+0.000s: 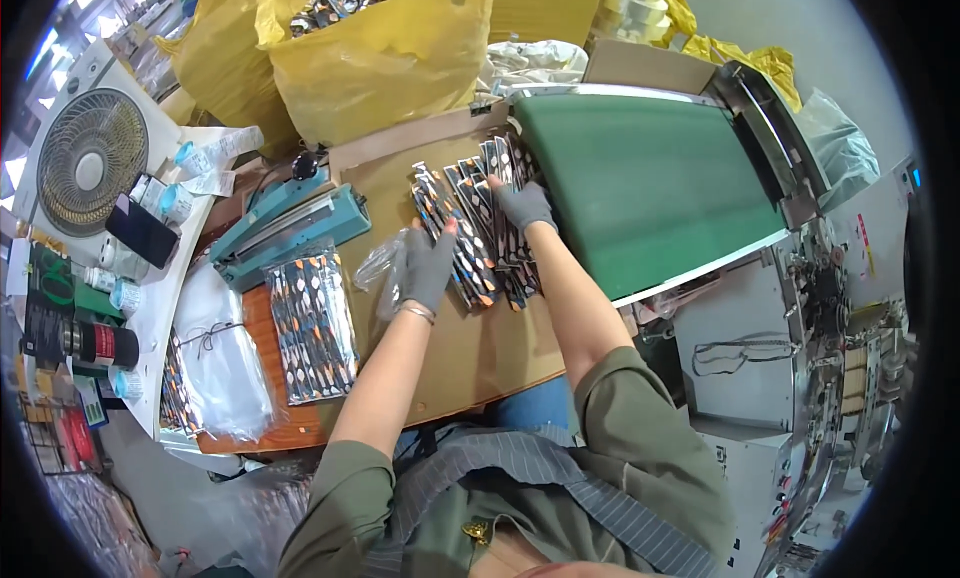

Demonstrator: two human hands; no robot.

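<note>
Several narrow flat strips (462,253), black with orange, white and grey leaf shapes, lie in a loose pile on the brown cardboard surface in front of me. My left hand (428,268), in a grey glove with bare fingertips, is open along the pile's left edge, its thumb touching the strips. A crumpled clear plastic bag (378,263) lies beside that hand. Gloved the same way, my right hand (524,206) grips strips at the pile's upper right, thumb and fingers spread across them. Some fingertips on both hands are hidden.
A green conveyor belt (650,178) borders the work surface on the right. To the left are a teal bag sealer (290,228), a packed bundle of strips (312,328), clear bags (220,358), a phone (142,232) and a fan (90,168). Yellow sacks (380,73) stand behind.
</note>
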